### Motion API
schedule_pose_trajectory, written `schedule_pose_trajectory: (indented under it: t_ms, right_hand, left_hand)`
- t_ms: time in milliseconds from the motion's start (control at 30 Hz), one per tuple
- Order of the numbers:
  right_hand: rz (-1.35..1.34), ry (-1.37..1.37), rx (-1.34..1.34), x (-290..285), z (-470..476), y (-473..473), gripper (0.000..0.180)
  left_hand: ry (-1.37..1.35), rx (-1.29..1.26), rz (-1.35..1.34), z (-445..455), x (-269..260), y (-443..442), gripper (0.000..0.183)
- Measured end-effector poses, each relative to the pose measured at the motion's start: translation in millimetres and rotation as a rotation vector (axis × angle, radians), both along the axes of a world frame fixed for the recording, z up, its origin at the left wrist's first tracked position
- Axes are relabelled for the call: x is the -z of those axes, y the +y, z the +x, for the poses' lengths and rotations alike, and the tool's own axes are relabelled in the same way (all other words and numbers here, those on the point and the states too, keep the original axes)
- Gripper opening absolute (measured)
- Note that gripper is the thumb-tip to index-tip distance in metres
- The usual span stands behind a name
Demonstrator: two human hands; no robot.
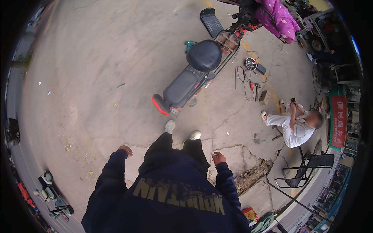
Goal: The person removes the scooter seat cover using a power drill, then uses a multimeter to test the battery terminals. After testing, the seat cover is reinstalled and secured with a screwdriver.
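Note:
My left hand [126, 151] hangs beside my body over the concrete, with no object in it that I can see; its fingers look loosely curled. On the other side, my right hand [218, 158] hangs the same way, fingers bent and nothing visible in them. Beyond my shoes stands an electric scooter [182, 87] with a black seat [204, 55]. Its front floor section is uncovered, and red parts and wiring show. A teal cordless drill [189, 46] lies beside it. A black plastic panel [212, 22] rests near the front, close to a purple quilted cover [279, 20].
Right of the scooter lie cables, a hammer [257, 92], a brick-like block [265, 97] and a round container of small parts [251, 63]. A person [300, 125] sits on a stool holding a phone. A folding chair [303, 169] stands near broken concrete [253, 176].

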State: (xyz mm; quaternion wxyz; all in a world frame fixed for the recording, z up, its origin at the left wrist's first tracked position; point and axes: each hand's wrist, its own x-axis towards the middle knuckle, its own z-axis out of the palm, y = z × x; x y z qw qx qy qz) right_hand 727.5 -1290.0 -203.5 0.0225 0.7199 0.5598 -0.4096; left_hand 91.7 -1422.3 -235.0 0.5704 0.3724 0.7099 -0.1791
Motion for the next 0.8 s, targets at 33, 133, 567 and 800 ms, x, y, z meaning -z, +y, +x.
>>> schedule_pose_trajectory:
  t_ms: [33, 133, 567, 800]
  right_hand:
    - [-0.019, 0.008, 0.042, 2.5, 4.2, -8.6, 0.038]
    - [-0.053, -0.032, 0.166, -0.3, 4.8, -21.7, 0.036]
    - [-0.421, -0.225, 0.244, 56.4, 11.2, -179.3, 0.036]
    - [-0.4, -0.182, 0.233, 69.6, 8.0, -123.7, 0.033]
  left_hand:
    - [-0.002, -0.021, 0.006, -3.0, -4.0, 13.0, 0.025]
    - [0.054, 0.072, 0.191, -25.9, 0.2, 57.9, 0.028]
    - [-0.022, -0.186, 0.332, 99.7, 71.0, 275.9, 0.074]
    - [0.113, 0.096, 0.363, 137.8, 59.3, 241.8, 0.071]
